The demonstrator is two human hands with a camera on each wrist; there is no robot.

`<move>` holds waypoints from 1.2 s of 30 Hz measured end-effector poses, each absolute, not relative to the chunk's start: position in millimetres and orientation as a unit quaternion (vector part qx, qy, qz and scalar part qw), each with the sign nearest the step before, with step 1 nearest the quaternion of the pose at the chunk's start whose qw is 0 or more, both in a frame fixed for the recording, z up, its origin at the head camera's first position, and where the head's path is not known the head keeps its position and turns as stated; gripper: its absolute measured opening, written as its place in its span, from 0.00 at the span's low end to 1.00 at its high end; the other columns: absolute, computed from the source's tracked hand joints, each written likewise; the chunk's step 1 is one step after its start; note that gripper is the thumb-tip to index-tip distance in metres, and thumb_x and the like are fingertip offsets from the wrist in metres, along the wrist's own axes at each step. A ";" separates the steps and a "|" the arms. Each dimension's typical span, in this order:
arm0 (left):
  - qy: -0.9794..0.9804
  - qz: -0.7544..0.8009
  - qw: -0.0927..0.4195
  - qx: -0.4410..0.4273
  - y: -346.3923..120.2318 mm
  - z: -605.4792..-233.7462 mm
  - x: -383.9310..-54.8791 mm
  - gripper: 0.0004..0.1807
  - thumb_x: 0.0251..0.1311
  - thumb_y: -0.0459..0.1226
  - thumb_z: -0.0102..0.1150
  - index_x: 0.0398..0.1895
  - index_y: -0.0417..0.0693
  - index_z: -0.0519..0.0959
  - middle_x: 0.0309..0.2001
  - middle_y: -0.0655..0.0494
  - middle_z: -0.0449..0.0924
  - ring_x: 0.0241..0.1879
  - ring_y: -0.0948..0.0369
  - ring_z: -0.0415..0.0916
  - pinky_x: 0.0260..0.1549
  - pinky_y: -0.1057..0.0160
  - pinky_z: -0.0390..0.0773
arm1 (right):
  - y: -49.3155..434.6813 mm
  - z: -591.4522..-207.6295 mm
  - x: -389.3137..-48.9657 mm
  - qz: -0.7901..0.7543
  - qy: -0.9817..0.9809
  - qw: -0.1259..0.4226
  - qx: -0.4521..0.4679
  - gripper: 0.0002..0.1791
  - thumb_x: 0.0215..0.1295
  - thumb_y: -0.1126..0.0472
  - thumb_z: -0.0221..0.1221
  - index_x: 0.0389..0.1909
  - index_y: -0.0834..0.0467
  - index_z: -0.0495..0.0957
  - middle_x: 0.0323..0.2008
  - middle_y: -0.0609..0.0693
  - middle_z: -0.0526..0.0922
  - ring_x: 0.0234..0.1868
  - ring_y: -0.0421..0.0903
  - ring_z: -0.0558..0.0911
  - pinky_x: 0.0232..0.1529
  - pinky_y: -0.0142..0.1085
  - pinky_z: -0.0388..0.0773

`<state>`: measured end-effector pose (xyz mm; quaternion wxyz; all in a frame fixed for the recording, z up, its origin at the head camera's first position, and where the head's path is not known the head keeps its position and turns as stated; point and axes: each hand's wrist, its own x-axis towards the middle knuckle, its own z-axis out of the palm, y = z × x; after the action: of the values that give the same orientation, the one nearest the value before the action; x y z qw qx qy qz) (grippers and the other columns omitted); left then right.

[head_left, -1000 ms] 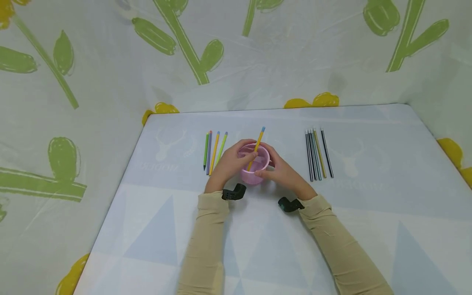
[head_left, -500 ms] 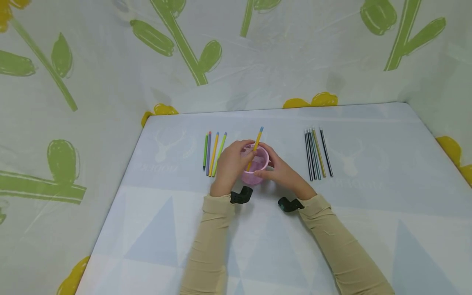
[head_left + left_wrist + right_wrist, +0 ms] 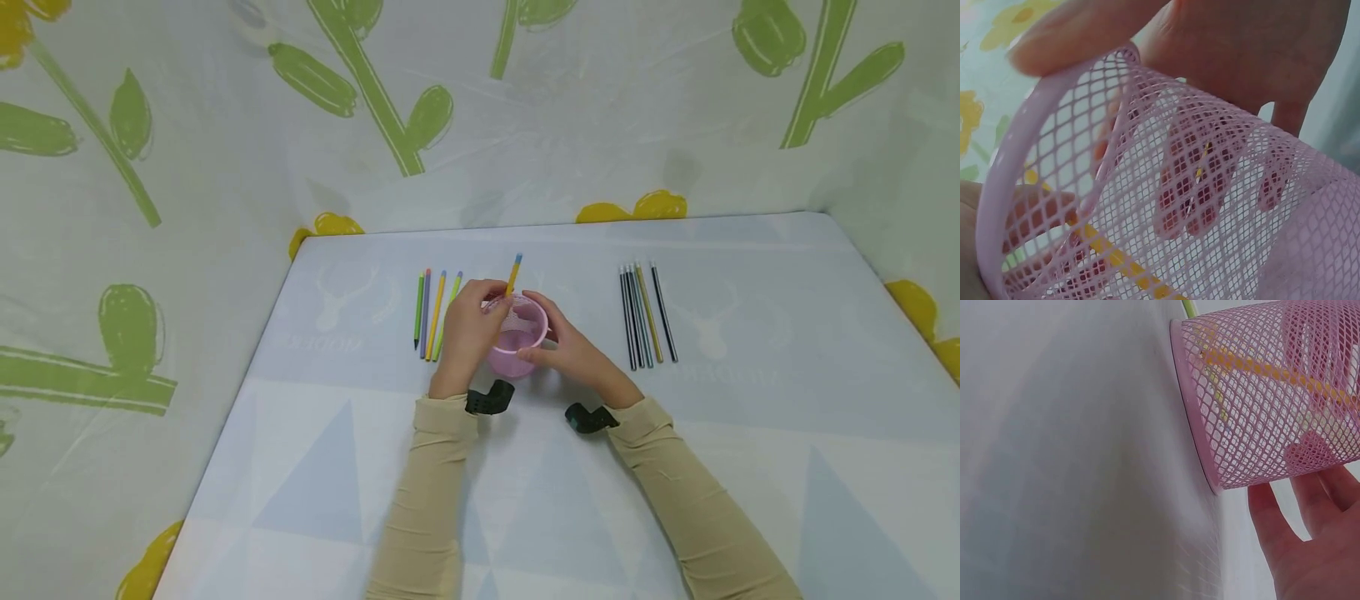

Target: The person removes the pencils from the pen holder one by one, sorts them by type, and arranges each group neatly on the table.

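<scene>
A pink mesh pencil cup stands on the table before me. My right hand grips its right side, thumb near the front and fingers behind; in the left wrist view that thumb lies along the cup's rim. My left hand, at the cup's far left rim, pinches a yellow pencil whose blue end points up. Through the mesh, the pencil shows slanting down inside the cup. The right wrist view shows the pencil's lower end near the cup's base.
Left of the cup lie several pencils, among them a green pencil, a purple pencil and a yellow one. Several dark, silvery and gold pencils lie at the right. A flower-patterned sheet rises behind the table.
My left hand has shifted right, then up to the cup's far left rim. The pencil's blue end has moved left, and the pencil now stands by that rim. My right hand stays put.
</scene>
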<state>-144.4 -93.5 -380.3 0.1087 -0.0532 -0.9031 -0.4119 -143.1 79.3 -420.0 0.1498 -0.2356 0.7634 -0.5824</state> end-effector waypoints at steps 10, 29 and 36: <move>-0.862 -0.495 0.103 -0.040 -105.5 -376.4 -148.3 0.13 0.60 0.44 0.52 0.46 0.52 0.75 0.41 0.60 0.77 0.41 0.66 0.73 0.40 0.70 0.72 | 76.3 -394.0 -130.8 -0.574 0.770 0.161 -0.227 0.44 0.55 0.56 0.59 0.68 0.50 0.44 0.63 0.52 0.58 0.64 0.48 0.57 0.59 0.52 0.54; -0.710 -0.691 0.123 -0.055 -123.1 -347.2 -133.8 0.16 0.62 0.37 0.48 0.53 0.46 0.72 0.35 0.40 0.73 0.32 0.48 0.75 0.25 0.60 0.78 | 77.4 -422.2 -143.8 -0.569 0.776 0.149 -0.228 0.44 0.54 0.57 0.60 0.67 0.43 0.45 0.62 0.44 0.61 0.63 0.46 0.59 0.58 0.54 0.56; -0.664 -0.733 0.142 -0.034 -129.8 -349.9 -135.6 0.16 0.63 0.37 0.48 0.54 0.50 0.72 0.37 0.36 0.71 0.33 0.48 0.75 0.27 0.63 0.78 | 76.5 -422.1 -142.8 -0.562 0.784 0.151 -0.214 0.44 0.54 0.54 0.60 0.66 0.37 0.45 0.62 0.43 0.60 0.63 0.46 0.58 0.58 0.54 0.55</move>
<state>-135.6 -129.8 -349.9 0.1424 -0.0344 -0.6639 -0.7334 -142.8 76.5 -422.1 0.1514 -0.2144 0.7844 -0.5620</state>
